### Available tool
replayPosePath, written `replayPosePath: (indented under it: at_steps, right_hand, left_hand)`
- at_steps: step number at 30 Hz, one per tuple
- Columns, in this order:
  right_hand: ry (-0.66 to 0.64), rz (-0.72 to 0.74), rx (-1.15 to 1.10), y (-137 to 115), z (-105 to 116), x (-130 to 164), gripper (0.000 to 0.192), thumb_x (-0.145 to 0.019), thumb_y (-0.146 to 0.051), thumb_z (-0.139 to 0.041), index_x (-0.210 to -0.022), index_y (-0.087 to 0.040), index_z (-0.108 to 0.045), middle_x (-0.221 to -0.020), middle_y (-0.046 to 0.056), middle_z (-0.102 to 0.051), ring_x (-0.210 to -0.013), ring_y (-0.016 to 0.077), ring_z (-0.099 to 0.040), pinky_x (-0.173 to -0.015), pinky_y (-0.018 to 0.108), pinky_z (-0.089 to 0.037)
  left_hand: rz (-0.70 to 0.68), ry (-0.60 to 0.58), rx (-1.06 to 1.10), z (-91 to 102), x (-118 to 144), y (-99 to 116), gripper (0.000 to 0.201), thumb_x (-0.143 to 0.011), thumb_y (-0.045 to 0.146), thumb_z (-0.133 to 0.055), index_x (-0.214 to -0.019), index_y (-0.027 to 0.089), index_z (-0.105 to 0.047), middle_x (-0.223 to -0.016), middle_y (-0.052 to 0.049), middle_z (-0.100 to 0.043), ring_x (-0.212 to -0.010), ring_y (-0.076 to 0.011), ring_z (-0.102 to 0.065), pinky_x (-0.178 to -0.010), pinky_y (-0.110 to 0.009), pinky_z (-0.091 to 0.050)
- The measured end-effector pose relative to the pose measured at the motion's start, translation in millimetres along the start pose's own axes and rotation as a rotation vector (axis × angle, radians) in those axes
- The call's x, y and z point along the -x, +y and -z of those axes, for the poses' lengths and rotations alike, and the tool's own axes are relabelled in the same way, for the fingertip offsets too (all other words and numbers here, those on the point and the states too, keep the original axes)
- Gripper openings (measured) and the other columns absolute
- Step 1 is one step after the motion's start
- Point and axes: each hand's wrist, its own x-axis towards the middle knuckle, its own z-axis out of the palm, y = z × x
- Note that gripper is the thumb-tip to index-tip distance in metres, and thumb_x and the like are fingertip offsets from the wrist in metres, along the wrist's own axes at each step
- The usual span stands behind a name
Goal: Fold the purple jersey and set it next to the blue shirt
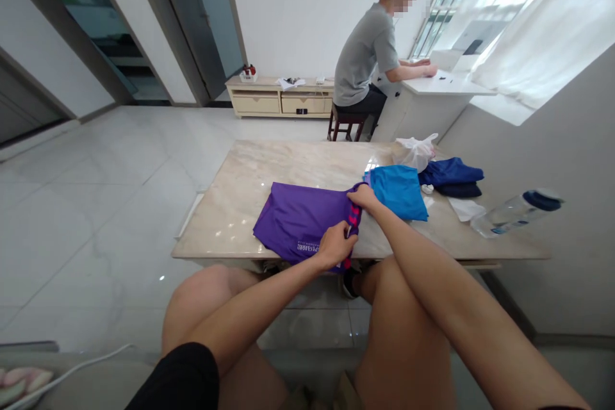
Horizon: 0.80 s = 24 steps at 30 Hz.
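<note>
A purple shirt point(298, 211) with white lettering lies folded flat on the marble-look table, its near edge hanging slightly over the front. Along its right end runs a dark band with bright red-pink patches. My left hand point(336, 247) is closed on that end close to the table's front edge, fingers pinched on the fabric. Farther back, my right hand point(364, 197) pinches the far corner of the same end. Just beyond my right hand sits a folded bright blue garment point(398, 192), with a bit of lilac cloth at its left edge.
On the right of the table point(211, 218) are dark blue folded cloth point(454, 172), a white plastic bag point(417, 152), crumpled tissue and a clear water bottle point(509, 214). A person in grey point(365, 54) sits at a white desk behind. A low cabinet point(257, 104) lines the wall.
</note>
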Motion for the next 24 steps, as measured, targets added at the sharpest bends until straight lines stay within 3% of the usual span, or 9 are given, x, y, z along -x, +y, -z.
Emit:
replayPosePath:
  at_steps: [6,9,11,12,14,16,19,21,24]
  right_hand:
    - [-0.006,0.100,-0.298,-102,-24,14,0.026,-0.090,-0.021,-0.070,-0.113,-0.008,-0.071,-0.122,0.022,-0.075,-0.113,0.0295,-0.075,-0.089,0.030,-0.062]
    - [-0.170,0.175,-0.462,-145,-44,27,0.031,-0.102,-0.038,-0.061,-0.112,-0.010,-0.070,-0.107,0.014,-0.079,-0.087,0.0198,-0.079,-0.076,0.026,-0.065]
    - [-0.295,0.170,-0.528,-155,-52,30,0.036,-0.105,-0.040,-0.056,-0.112,-0.008,-0.069,-0.095,0.013,-0.079,-0.074,0.0168,-0.078,-0.071,0.027,-0.067]
    - [-0.343,0.141,-0.531,-153,-55,30,0.033,-0.105,-0.037,-0.057,-0.111,-0.006,-0.068,-0.089,0.013,-0.079,-0.070,0.0169,-0.077,-0.070,0.028,-0.067]
    - [-0.403,0.047,-0.475,-137,-55,26,0.024,-0.100,-0.026,-0.062,-0.105,-0.003,-0.068,-0.075,0.013,-0.075,-0.064,0.0202,-0.076,-0.069,0.033,-0.068]
    - [-0.425,-0.055,-0.372,-114,-52,20,0.019,-0.094,-0.017,-0.067,-0.098,0.001,-0.069,-0.064,0.014,-0.071,-0.060,0.0253,-0.074,-0.067,0.040,-0.068]
    - [-0.454,-0.177,-0.287,-82,-50,19,0.020,-0.094,-0.016,-0.069,-0.100,0.003,-0.068,-0.059,0.015,-0.068,-0.060,0.0285,-0.073,-0.065,0.044,-0.066]
    - [-0.483,-0.225,-0.305,-72,-53,24,0.022,-0.097,-0.021,-0.069,-0.105,0.000,-0.067,-0.062,0.011,-0.068,-0.063,0.0242,-0.073,-0.067,0.040,-0.066]
    - [-0.541,-0.241,-0.374,-74,-68,34,0.023,-0.100,-0.032,-0.071,-0.100,-0.009,-0.065,-0.066,0.004,-0.067,-0.064,0.0144,-0.068,-0.071,0.030,-0.065]
  left_hand:
    - [0.137,0.194,0.230,81.8,7,-58,0.014,-0.088,0.030,-0.059,-0.089,0.018,-0.064,-0.090,-0.005,-0.073,-0.085,-0.0205,-0.064,-0.078,-0.030,-0.047]
    - [0.216,0.122,0.284,138.4,16,-98,0.023,-0.081,0.034,-0.061,-0.096,0.018,-0.067,-0.093,-0.007,-0.075,-0.088,-0.0230,-0.067,-0.079,-0.032,-0.049]
    - [0.371,-0.032,0.296,174.3,21,-126,0.030,-0.081,0.041,-0.058,-0.099,0.019,-0.067,-0.097,-0.009,-0.076,-0.091,-0.0259,-0.069,-0.075,-0.032,-0.051]
    - [0.449,-0.013,0.282,188.9,21,-139,0.035,-0.083,0.045,-0.054,-0.101,0.019,-0.067,-0.101,-0.010,-0.077,-0.096,-0.0274,-0.070,-0.075,-0.033,-0.051]
    - [0.541,0.132,0.164,207.0,16,-160,0.040,-0.087,0.047,-0.048,-0.106,0.017,-0.065,-0.108,-0.014,-0.077,-0.104,-0.0311,-0.071,-0.079,-0.036,-0.053]
    - [0.551,0.255,0.001,209.0,1,-170,0.044,-0.090,0.045,-0.048,-0.116,0.012,-0.064,-0.119,-0.021,-0.075,-0.114,-0.0351,-0.070,-0.088,-0.040,-0.054]
    - [0.486,0.275,-0.206,190.9,-30,-170,0.058,-0.093,0.044,-0.055,-0.134,0.003,-0.058,-0.135,-0.030,-0.068,-0.130,-0.0394,-0.065,-0.104,-0.043,-0.050]
    - [0.465,0.231,-0.274,176.1,-48,-165,0.065,-0.092,0.048,-0.060,-0.136,0.000,-0.058,-0.139,-0.034,-0.065,-0.133,-0.0417,-0.063,-0.106,-0.044,-0.050]
    - [0.476,0.158,-0.264,163.1,-63,-165,0.061,-0.089,0.056,-0.067,-0.120,0.004,-0.069,-0.130,-0.033,-0.070,-0.126,-0.0444,-0.068,-0.098,-0.044,-0.054]
